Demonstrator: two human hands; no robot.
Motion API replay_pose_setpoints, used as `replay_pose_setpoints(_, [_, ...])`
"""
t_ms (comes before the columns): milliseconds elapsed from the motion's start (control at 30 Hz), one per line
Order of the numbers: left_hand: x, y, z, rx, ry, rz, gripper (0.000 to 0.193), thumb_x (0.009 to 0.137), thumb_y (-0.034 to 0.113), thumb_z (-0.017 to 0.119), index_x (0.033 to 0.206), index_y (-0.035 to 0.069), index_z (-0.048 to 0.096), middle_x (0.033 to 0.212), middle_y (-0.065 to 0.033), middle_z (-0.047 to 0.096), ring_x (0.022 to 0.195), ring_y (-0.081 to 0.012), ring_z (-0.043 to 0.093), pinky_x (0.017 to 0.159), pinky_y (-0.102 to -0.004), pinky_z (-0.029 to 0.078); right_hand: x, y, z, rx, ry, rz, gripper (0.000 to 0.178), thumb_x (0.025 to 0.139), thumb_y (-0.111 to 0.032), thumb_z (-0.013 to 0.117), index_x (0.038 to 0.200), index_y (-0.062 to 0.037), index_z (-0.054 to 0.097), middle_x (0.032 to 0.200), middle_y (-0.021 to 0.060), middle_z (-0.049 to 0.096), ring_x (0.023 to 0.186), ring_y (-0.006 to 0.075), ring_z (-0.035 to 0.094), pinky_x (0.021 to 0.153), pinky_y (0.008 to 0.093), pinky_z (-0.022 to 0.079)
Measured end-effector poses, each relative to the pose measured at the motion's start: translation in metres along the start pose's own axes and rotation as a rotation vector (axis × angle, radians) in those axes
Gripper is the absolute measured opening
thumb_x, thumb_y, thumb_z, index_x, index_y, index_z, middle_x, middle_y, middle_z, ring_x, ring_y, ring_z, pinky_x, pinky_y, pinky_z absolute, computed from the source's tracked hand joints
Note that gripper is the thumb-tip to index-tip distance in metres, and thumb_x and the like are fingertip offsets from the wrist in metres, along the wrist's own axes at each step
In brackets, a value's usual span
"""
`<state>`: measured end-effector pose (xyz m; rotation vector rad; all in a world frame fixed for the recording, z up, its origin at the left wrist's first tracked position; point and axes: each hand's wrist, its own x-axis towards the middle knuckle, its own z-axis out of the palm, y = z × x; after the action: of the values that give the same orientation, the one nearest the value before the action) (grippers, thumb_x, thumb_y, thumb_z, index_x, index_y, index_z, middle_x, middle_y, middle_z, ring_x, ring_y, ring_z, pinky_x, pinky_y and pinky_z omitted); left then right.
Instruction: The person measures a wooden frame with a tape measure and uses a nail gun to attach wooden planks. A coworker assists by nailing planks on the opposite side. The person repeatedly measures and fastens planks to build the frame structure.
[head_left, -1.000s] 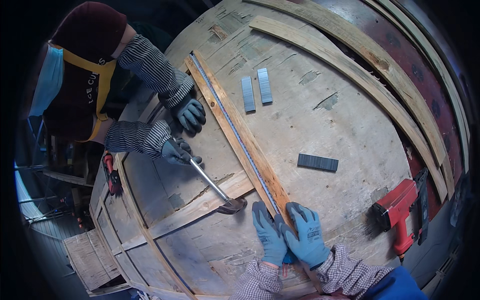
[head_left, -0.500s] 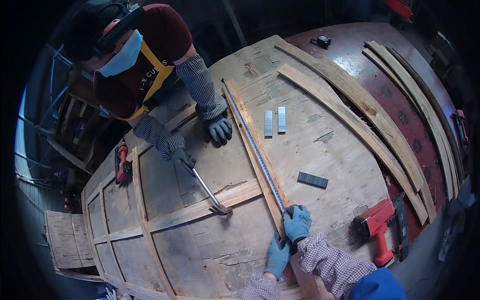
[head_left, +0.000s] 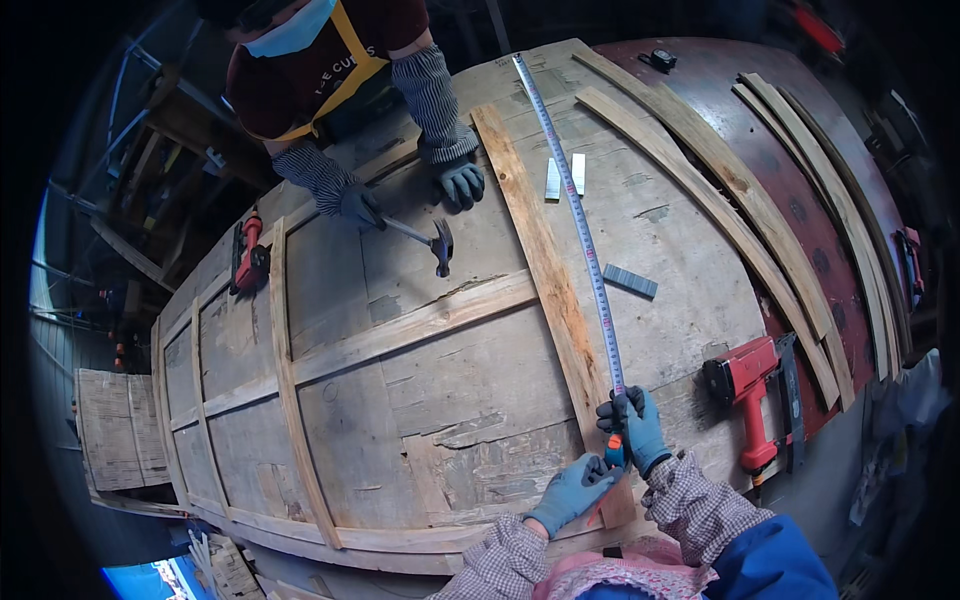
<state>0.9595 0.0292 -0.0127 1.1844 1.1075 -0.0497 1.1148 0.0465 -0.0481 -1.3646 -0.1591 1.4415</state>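
A tape measure (head_left: pixel 614 452) with an orange and dark case is between my two gloved hands. Its long pale blade (head_left: pixel 590 255) runs out away from me over the plywood panel (head_left: pixel 690 300), right of a loose wooden board (head_left: pixel 540 245). My right hand (head_left: pixel 643 425) is closed around the tape where the blade leaves the case. Lower and to the left, my left hand (head_left: pixel 575 494) has its fingers closed at the case; its fingertips are partly hidden. Both hands are over the board's near end. Across the panel, a person's gloved hand (head_left: pixel 360 205) holds a claw hammer (head_left: pixel 438 245).
The person's other hand (head_left: pixel 460 182) rests on the panel. Staple strips (head_left: pixel 630 281) lie near the blade. A red nail gun (head_left: pixel 745 390) is at right, another (head_left: pixel 250 252) at far left. Loose planks (head_left: pixel 740 180) lie right; nailed battens (head_left: pixel 420 325) cross the panel. Another tape measure (head_left: pixel 660 61) sits far back.
The blade has shifted right, off the board onto the panel and over the staple strips. My hands have moved right with the tape. The other person's hammer has lifted and moved away from the crossing batten.
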Motion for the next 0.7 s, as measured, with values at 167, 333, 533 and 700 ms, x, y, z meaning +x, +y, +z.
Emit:
replay_pose_setpoints(167, [-0.031,-0.072,0.006,-0.056,0.030,0.378,0.041,0.079,0.026,0.067,0.112,0.006,0.056,0.104,-0.0151,0.060,0.092,-0.0277,0.059,0.080,-0.0329,0.047,-0.063,0.030,-0.021,-0.112,0.036,0.094,0.017,0.095,-0.021,0.046,0.103,-0.0051,0.045,0.071,0.0095,0.060,0.051,0.0162,0.057,0.046,0.0283,0.049])
replay_pose_setpoints(333, [-0.039,-0.099,-0.107,0.638,0.873,0.443,0.056,0.079,0.021,0.065,0.127,0.000,0.044,0.128,-0.0203,0.046,0.116,-0.0354,0.045,0.099,-0.0419,0.034,-0.110,0.067,-0.019,-0.081,0.094,0.060,0.014,0.095,-0.018,0.045,0.100,-0.0046,0.046,0.068,0.0084,0.058,0.050,0.0143,0.055,0.045,0.0274,0.047])
replay_pose_setpoints(533, [0.011,-0.120,-0.255,1.040,1.044,0.333,0.070,0.081,0.032,0.057,0.138,0.002,0.028,0.145,-0.0224,0.020,0.134,-0.0361,0.018,0.110,-0.0480,0.011,-0.139,0.111,0.021,-0.285,0.143,0.096,0.009,0.095,-0.013,0.043,0.099,-0.0051,0.046,0.072,0.0102,0.061,0.054,0.0161,0.059,0.047,0.0282,0.048])
replay_pose_setpoints(700, [0.049,-0.104,-0.297,1.103,0.971,0.317,0.075,0.081,0.032,0.055,0.142,0.004,0.021,0.148,-0.0206,0.013,0.137,-0.0351,0.009,0.111,-0.0498,0.003,-0.118,0.104,0.046,-0.356,0.216,0.141,0.010,0.094,-0.011,0.042,0.102,-0.0047,0.044,0.073,0.0108,0.062,0.054,0.0160,0.058,0.049,0.0283,0.049])
